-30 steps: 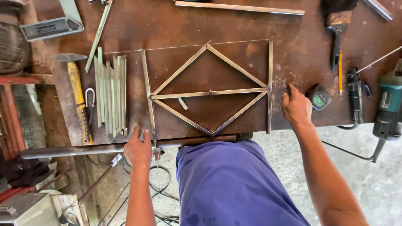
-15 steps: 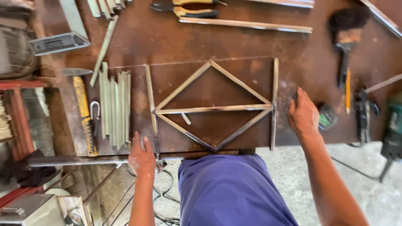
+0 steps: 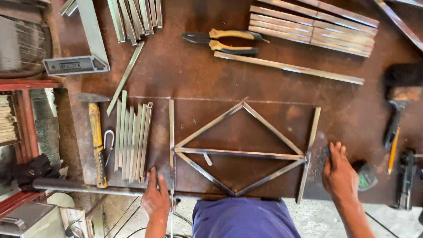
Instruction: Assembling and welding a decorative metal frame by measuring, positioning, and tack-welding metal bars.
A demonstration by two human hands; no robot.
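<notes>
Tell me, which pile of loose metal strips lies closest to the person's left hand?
The upright bundle of strips beside the yellow-handled hammer, just above the left hand. The other piles sit along the table's far edge.

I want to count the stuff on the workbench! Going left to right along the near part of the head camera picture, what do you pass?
Hammer → bundle of short metal strips → left hand → diamond-shaped metal frame → right hand → tape measure → pencil

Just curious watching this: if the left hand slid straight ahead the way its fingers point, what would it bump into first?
Probably the bundle of short metal strips: the left hand points up the table, fingertips just below their ends, with the frame's left bar close alongside.
</notes>
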